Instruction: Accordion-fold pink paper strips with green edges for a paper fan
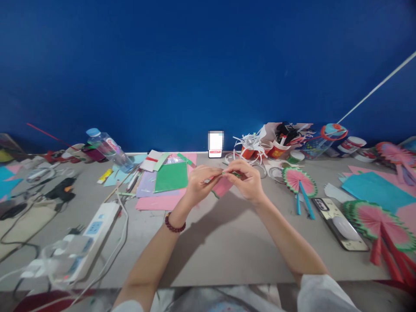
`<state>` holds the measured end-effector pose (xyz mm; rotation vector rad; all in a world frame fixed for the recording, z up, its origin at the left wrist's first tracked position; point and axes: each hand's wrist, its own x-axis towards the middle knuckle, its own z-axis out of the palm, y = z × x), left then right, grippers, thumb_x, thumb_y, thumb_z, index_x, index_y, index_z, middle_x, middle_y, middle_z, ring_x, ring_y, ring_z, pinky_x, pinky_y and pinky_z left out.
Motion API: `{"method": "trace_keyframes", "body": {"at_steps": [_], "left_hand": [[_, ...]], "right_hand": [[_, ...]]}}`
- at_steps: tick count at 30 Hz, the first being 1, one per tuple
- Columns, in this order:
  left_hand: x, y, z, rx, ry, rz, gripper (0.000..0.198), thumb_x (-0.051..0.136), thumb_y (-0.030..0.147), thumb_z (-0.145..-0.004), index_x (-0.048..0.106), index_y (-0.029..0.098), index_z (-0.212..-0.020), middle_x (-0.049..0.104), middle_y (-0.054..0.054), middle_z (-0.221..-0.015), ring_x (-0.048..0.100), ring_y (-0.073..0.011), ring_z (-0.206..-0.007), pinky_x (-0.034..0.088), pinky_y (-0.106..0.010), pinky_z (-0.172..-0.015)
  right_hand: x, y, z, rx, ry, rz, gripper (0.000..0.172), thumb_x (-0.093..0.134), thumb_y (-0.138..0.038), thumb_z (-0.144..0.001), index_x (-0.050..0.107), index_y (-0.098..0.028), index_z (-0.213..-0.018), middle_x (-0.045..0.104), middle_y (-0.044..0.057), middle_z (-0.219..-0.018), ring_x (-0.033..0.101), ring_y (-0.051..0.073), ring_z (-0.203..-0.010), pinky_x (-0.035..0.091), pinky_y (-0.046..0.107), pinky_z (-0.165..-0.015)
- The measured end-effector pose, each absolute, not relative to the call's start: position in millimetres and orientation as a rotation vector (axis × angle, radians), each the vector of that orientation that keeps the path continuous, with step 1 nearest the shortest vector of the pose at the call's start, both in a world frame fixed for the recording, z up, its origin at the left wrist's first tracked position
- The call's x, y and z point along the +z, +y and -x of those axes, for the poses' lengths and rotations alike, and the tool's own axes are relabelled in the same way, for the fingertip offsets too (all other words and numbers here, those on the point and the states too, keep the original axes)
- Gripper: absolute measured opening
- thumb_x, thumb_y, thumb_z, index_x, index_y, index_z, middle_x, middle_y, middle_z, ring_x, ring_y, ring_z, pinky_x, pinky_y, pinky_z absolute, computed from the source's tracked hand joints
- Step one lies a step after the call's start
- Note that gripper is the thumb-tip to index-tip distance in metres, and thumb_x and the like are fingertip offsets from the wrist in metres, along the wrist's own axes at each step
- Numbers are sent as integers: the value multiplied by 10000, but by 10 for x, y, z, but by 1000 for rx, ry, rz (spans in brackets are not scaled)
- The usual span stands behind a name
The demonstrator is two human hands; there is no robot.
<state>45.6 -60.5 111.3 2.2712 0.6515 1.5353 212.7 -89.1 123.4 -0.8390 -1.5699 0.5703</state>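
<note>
Both my hands meet above the middle of the table, pinching a piece of pink paper with a green edge [222,186]. My left hand [202,181] grips it from the left, fingers pressed together, with a dark bead bracelet [175,223] round the wrist. From the right, my right hand [244,178] pinches the same paper near its upper edge. My fingers cover part of the paper, so its folds there are hidden. To the right lies a finished-looking pink and green paper fan [299,182] with blue handles.
A power strip [94,238] with plugs and cables lies at left. Green paper [171,177] sits on pink sheets behind my left hand. A bottle [112,149] leans nearby. At right are a phone [341,225], more watermelon-coloured fans [380,221] and blue paper [377,190].
</note>
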Motion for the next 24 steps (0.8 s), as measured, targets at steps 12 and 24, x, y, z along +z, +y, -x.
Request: {"method": "trace_keyframes", "body": {"at_steps": [12,24], "left_hand": [[1092,-622,-465,1558,731,-2233,117,601,235,-851,716,214,-862,741,-50,-798,671,-174,-712,483,-297,-672],[1123,-628,-481,1526,704,-2211,111,612,235,-832,714,209,-866,742,-66,-832,684,-190,-765,508,-313,-714]], "right_hand": [[1185,-836,-2172,618,-1584,823,183,746,-376,-728,736,-267,-874,658,41,-830,604,178,-786,500,307,-652],[1213,-877,-2166,486,-1627,850,77,675,-289,-800,726,-254,-847,651,40,-808,603,168,-766,496,295,-624]]}}
